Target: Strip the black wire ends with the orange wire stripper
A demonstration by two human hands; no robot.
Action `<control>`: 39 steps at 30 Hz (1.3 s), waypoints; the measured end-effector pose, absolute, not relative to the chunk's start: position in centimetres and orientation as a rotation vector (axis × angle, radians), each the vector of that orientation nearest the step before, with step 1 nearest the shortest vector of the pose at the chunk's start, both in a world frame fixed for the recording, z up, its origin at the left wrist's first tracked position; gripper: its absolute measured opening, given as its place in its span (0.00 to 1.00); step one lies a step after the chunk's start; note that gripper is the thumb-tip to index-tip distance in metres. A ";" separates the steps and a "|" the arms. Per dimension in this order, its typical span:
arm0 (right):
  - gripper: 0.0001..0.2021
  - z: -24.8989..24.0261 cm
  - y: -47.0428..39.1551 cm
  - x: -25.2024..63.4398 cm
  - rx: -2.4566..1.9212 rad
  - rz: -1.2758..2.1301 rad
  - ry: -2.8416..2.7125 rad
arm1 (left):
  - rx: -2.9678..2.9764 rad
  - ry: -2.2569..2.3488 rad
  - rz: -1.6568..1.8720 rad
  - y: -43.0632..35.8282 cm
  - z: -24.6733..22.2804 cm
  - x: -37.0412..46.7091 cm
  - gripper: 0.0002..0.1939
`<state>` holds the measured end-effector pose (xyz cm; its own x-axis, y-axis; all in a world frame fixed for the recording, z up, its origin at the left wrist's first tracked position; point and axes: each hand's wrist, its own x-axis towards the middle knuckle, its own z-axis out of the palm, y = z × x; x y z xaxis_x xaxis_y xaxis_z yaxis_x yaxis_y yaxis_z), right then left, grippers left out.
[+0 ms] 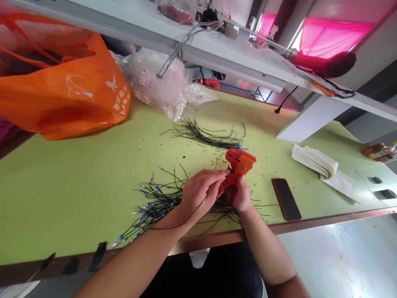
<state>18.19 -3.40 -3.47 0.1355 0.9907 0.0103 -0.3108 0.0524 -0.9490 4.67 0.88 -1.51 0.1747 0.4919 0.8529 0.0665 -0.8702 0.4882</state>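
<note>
One yellow-green table extends beneath and well to either side of the left hand and the right hand. We note a white shelf spanning the area beyond and above both hands. Far to the left of the left hand, and beyond it, we record an orange bag standing on the table; a clear plastic bag lies just beside it, ahead of the left hand. We observe a near wire bundle, black with blue-sleeved ends, spread under both hands and out to the left of the left hand. A smaller far wire bundle lies directly beyond the hands, near the tool's head. To the right of the right hand and further off, we see a folded white strip; nearer that hand lies a dark phone with a red edge. We find the right hand clamped around the handles of a red and orange hand tool, its head raised above the hand. We find the left hand's fingertips pinched together at the tool, on a single black wire trailing back over the left wrist; we cannot tell how far its tip enters the tool. Small dark clippings lie scattered beyond both hands.
</note>
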 end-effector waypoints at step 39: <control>0.28 -3.0 -2.9 18.3 -0.729 1.186 -0.856 | 1.763 0.569 1.656 0.4 -2.7 4.9 0.09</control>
<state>18.35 -2.95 -3.00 0.1479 0.9728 0.1784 -0.4757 0.2281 -0.8495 4.92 0.37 -2.70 0.1098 0.6980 0.7076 -0.1155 -0.6982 0.7066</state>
